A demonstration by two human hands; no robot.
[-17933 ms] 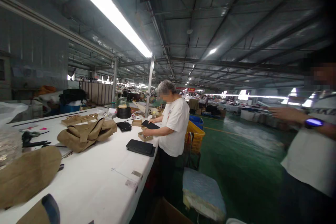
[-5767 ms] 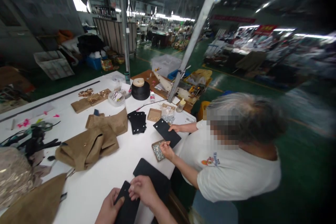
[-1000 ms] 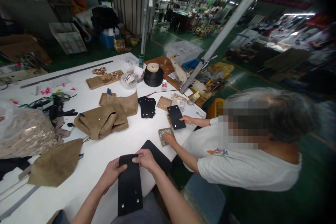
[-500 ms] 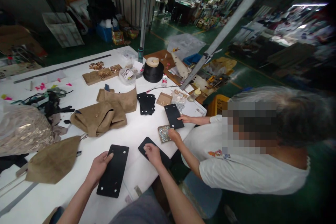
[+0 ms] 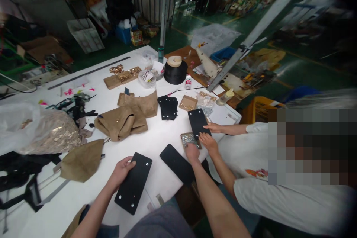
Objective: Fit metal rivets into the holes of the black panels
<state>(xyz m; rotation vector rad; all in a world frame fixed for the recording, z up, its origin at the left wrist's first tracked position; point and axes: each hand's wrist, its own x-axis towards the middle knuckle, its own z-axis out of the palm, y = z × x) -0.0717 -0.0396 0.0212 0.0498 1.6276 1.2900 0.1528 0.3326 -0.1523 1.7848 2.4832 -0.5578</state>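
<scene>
My left hand [image 5: 124, 171] is closed on the left edge of a black rectangular panel [image 5: 134, 184], thumb on top. The panel has silver snap fasteners at three corners and is tilted above the white table. My right hand [image 5: 192, 153] reaches into a small cardboard box [image 5: 183, 142] of silver metal pieces; its fingers are bunched downward and their tips are hidden. Beside it, a plain black panel [image 5: 177, 163] lies at the table edge. A co-worker's hands [image 5: 210, 137] hold another black panel [image 5: 198, 122] with fasteners, partly over the box.
A stack of black panels [image 5: 167, 107], a tray of small gold pieces [image 5: 188, 102] and tan fabric pieces [image 5: 119, 122] lie on the table [image 5: 150, 137]. Behind stand a black spool [image 5: 175, 72] and a slanted metal post [image 5: 251, 41]. A co-worker sits close on the right.
My right hand has moved from above the plain black panel to the box of silver pieces. The co-worker's nearer hand has shifted up onto their panel. The view has turned slightly left.
</scene>
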